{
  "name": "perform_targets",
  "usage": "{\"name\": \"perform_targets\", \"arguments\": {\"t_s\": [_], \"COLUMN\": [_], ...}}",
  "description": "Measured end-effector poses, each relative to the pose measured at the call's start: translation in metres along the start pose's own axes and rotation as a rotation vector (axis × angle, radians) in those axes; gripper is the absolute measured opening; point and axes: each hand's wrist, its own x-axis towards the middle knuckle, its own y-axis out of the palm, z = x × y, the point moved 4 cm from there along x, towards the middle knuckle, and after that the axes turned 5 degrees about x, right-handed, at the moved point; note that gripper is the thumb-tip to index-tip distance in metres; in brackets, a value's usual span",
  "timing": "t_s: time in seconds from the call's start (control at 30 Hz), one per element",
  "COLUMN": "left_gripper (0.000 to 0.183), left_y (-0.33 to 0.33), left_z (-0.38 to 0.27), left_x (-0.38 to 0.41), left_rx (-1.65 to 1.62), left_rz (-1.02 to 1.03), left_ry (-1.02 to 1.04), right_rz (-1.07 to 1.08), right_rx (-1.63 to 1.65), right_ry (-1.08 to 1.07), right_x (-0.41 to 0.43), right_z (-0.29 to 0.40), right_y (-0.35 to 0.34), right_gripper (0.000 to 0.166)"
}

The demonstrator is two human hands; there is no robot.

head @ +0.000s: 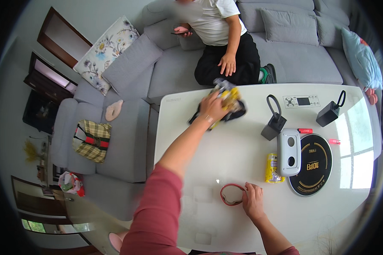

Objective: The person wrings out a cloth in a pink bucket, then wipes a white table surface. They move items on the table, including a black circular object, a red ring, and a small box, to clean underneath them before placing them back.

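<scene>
My left hand (212, 106) reaches across to the far side of the white table, its fingers closed on a crumpled bundle (231, 98) of yellow, black and clear plastic-looking material. Motion blur hides what exactly the bundle is. Close to me, my right hand (253, 199) pinches the right side of a red ring-shaped band (222, 198). The band rests on the tabletop and is slightly wavy along its inner edge.
Right of my hands are a yellow packet (271, 169), a grey-white plastic holder (284, 153), a round black cooktop (316, 178), a dark box with a loop (273, 127), another such box (328, 114), and red lighter-like pieces (305, 130). A person (223, 35) sits on the grey sofa (296, 67) opposite, holding a phone (182, 32).
</scene>
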Motion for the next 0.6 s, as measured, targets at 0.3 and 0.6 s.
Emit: {"name": "perform_targets", "arguments": {"t_s": [0.3, 0.6], "left_gripper": [0.052, 0.051], "left_y": [-0.030, -0.093], "left_z": [0.039, 0.067], "left_x": [-0.112, -0.258], "left_rx": [-0.026, -0.015], "left_rz": [-0.199, -0.153], "left_ry": [0.076, 0.038], "right_rz": [-0.035, -0.297], "right_rx": [0.032, 0.000], "right_ry": [0.178, -0.029], "right_x": [0.003, 0.323], "right_z": [-0.008, -0.048], "right_y": [-0.006, 0.084], "right_gripper": [0.025, 0.004]}}
